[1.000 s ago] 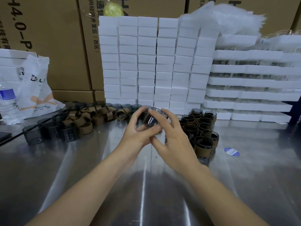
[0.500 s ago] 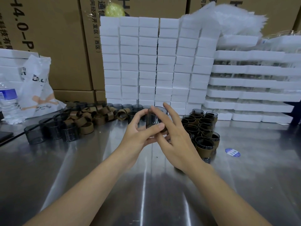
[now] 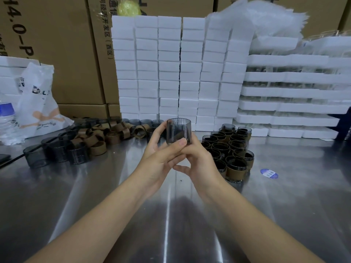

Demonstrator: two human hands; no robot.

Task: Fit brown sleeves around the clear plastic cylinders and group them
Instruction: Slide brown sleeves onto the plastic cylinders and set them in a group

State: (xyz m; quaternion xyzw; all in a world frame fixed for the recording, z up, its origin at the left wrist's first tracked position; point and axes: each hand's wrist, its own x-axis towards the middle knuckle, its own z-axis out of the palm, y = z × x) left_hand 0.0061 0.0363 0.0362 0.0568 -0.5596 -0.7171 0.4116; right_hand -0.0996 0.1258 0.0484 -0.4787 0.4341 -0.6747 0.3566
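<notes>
Mid-frame, the left hand [image 3: 161, 158] pinched an upright clear cylinder [image 3: 178, 130]; the right hand [image 3: 201, 164] curled its fingers round its base.

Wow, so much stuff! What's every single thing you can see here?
held cylinder: one, smoky clear, between both hands
bare cylinders: several, smoky clear, table's left
brown sleeves: many, brown, heaped beside them
sleeved cylinders: many, dark with brown bands, grouped right
foam blocks: many, white, stacked behind
foam trays: several, white, back right
cardboard boxes: several, brown, rearmost
plastic bag: one, white, far left
water bottle: one, clear, blue label, left edge
sticker: one, blue, table's right
table: one, shiny metal, underneath
left hand: one, grips held cylinder
right hand: one, grips held cylinder
</notes>
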